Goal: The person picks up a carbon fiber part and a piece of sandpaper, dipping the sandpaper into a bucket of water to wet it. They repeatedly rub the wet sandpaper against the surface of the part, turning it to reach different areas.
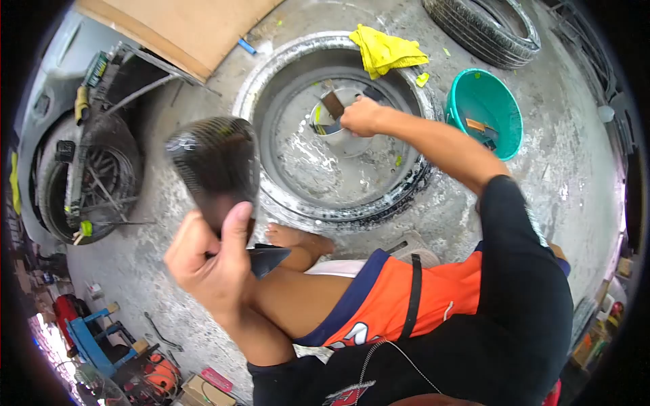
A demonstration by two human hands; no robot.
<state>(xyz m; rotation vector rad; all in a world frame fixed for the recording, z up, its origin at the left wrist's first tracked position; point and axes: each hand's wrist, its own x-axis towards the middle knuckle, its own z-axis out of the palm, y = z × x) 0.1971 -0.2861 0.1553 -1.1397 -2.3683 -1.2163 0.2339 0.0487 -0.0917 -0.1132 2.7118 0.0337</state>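
Note:
My left hand grips a dark, glossy, rounded piece with a woven-looking pattern, held up at the left of the view. A dark flat sheet sticks out beside the wrist. My right hand reaches into the ring of a tire lying flat and is closed on a dark flat piece. Around that hand are a small whitish container with water and a brown block leaning in it. A yellow cloth hangs over the tire's far rim.
A teal bucket with small pieces inside stands right of the tire. Another tire lies at the top right. A brown board is at the upper left, above a metal frame and wheel. Tools lie at the lower left.

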